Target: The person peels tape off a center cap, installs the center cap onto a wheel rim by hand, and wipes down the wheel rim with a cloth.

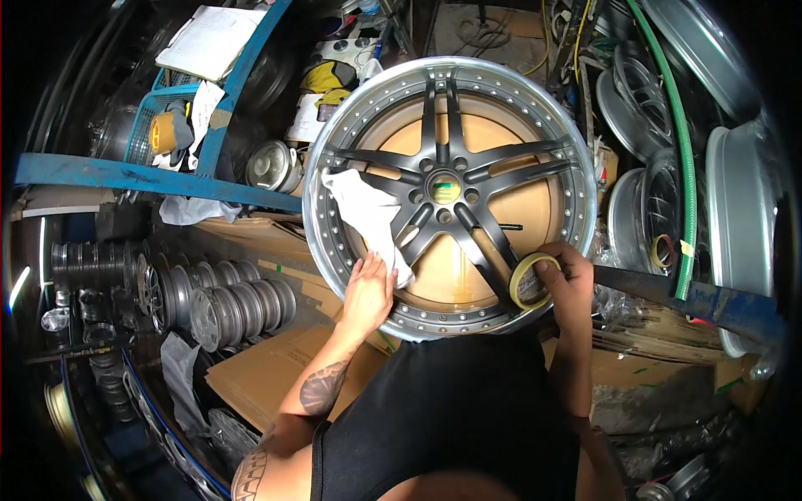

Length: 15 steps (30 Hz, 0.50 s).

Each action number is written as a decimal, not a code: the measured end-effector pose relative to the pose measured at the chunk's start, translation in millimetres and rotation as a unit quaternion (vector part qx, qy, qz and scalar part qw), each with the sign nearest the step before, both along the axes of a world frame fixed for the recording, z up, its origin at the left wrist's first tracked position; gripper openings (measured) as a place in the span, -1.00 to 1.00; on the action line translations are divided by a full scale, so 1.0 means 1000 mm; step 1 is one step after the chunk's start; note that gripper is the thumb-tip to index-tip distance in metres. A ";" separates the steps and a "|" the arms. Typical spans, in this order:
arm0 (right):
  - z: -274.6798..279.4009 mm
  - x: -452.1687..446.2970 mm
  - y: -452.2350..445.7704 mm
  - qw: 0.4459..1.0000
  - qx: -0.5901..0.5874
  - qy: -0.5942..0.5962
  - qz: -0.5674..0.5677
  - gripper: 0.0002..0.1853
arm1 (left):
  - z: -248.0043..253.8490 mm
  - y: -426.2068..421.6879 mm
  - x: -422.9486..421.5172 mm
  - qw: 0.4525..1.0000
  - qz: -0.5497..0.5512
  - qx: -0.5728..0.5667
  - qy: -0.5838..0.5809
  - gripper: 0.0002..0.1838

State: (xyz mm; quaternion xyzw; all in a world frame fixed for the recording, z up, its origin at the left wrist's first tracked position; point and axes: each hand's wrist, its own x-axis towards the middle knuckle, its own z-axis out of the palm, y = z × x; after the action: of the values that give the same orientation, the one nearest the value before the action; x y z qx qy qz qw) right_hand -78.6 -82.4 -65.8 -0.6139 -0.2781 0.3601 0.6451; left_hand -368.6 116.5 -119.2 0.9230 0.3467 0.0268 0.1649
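A large wheel rim with dark grey spokes and a polished, bolt-studded lip faces up in front of me. White cloth lies crumpled over its left side, across the lip and spokes. At the cloth's lower end, my left hand has its fingers on the fabric, holding it against the rim. Between the fingers and thumb of my right hand is a roll of yellowish tape, at the wheel's lower right edge. A short dark valve stem shows between the spokes.
Cardboard lies below left, beside stacked rims. A blue metal frame holding a blue basket stands upper left. Wrapped wheels, a green hose and a blue bar are at right.
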 end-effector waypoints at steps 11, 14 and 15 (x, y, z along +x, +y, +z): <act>0.011 0.012 0.008 0.999 0.043 0.024 -0.014 -0.83 | -0.011 0.006 0.005 0.999 0.043 0.020 -0.010 -0.63; 0.007 0.013 0.024 0.998 0.039 0.039 -0.014 -0.81 | -0.008 0.023 0.042 0.998 0.034 0.033 -0.038 -0.66; 0.011 0.010 0.027 0.999 0.031 0.036 -0.016 -0.81 | -0.013 0.021 0.044 0.997 0.028 0.068 -0.038 -0.66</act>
State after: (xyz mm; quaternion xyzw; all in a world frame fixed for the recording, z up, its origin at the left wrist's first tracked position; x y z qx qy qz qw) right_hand -68.3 -55.2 -54.7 -0.5842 -0.2560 0.3633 0.6791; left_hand -324.4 138.0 -131.9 0.9203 0.3633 0.0903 0.1137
